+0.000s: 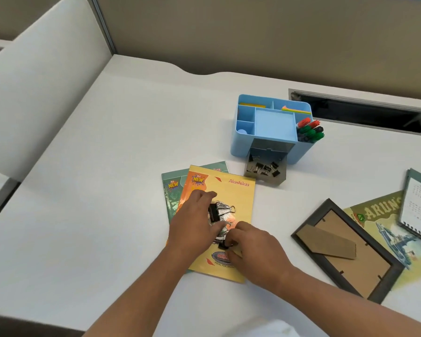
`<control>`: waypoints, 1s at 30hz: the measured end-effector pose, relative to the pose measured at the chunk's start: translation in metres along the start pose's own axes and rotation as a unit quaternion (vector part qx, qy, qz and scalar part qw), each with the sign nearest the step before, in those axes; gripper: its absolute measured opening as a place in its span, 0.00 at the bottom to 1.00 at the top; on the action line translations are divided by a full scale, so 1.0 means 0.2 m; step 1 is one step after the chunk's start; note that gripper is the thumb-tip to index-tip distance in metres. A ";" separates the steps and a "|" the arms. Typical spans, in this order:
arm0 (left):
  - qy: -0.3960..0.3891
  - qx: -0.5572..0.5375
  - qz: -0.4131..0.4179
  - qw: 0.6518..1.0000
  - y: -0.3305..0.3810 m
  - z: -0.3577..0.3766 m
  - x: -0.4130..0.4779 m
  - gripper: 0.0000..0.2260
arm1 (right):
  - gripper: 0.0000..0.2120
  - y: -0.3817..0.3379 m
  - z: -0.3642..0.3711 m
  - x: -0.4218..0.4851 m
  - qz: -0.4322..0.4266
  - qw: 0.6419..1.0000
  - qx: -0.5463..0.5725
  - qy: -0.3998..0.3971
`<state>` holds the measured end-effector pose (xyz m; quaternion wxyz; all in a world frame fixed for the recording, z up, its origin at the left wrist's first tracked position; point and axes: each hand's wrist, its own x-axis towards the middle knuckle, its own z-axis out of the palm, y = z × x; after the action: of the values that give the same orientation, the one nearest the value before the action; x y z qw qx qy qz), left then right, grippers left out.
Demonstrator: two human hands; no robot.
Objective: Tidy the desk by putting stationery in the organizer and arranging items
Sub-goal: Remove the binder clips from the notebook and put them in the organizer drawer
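Observation:
A blue desk organizer [240,139] stands at the middle back, with markers [310,130] in its right slot and its grey drawer [265,175] pulled open, holding several small black binder clips. In front lies a yellow notebook [238,198] on top of a green notebook [170,190]. My left hand [195,220] rests on the yellow notebook, fingers around a large black binder clip [215,212]. My right hand [253,249] pinches a small black binder clip [224,244] lying on the same cover.
A dark picture frame [304,229] lies face down at the right, on a green-yellow booklet [384,210]. A spiral calendar [418,207] sits at the far right. A cable slot [360,113] opens in the white desk [107,190] behind the organizer.

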<state>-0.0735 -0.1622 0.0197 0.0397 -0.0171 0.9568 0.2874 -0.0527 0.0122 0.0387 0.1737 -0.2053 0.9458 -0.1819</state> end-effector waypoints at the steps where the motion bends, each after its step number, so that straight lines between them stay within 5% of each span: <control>1: -0.014 0.014 0.006 1.000 0.00 0.00 0.01 0.30 | 0.10 0.00 0.00 -0.01 0.001 1.000 0.005 0.011; 5: -0.035 0.065 0.008 0.997 0.00 -0.03 0.06 0.25 | 0.19 0.00 0.02 -0.02 -0.003 1.000 0.014 0.009; 22: 0.025 -0.035 -0.023 0.999 0.09 -0.11 0.13 0.17 | 0.11 0.04 0.02 -0.03 -0.042 0.999 -0.025 0.011; 27: 0.035 -0.054 -0.006 0.998 0.15 -0.10 0.16 0.16 | 0.21 0.01 0.03 0.00 -0.007 0.999 -0.050 0.001; 30: 0.052 -0.054 0.004 0.997 0.20 -0.09 0.21 0.17 | 0.19 -0.04 0.03 0.04 0.004 0.998 -0.059 -0.007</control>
<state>-0.1192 -0.1391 0.0541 -0.0119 -0.0299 0.9408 0.3374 -0.0547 0.0004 0.0355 0.1686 -0.2123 0.9546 -0.1233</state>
